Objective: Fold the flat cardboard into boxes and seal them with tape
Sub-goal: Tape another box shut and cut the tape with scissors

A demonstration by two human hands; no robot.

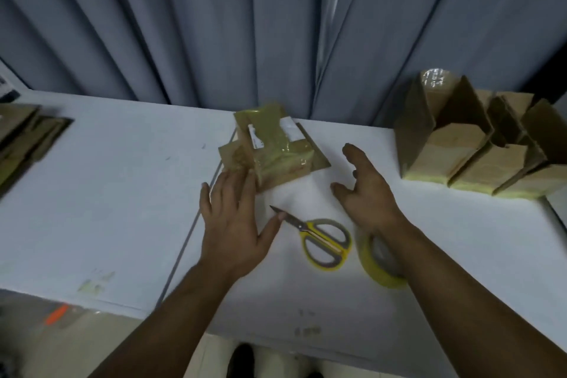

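On the table (122,193), left hand (234,224) lies flat at the box (276,150) edge, right hand (368,190) with grip wide.

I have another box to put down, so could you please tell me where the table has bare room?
The widest bare patch lies between the flat cardboard stack and the left hand. Another lies right of the tape roll, in front of the folded boxes. The middle is crowded: taped box, scissors, right hand.
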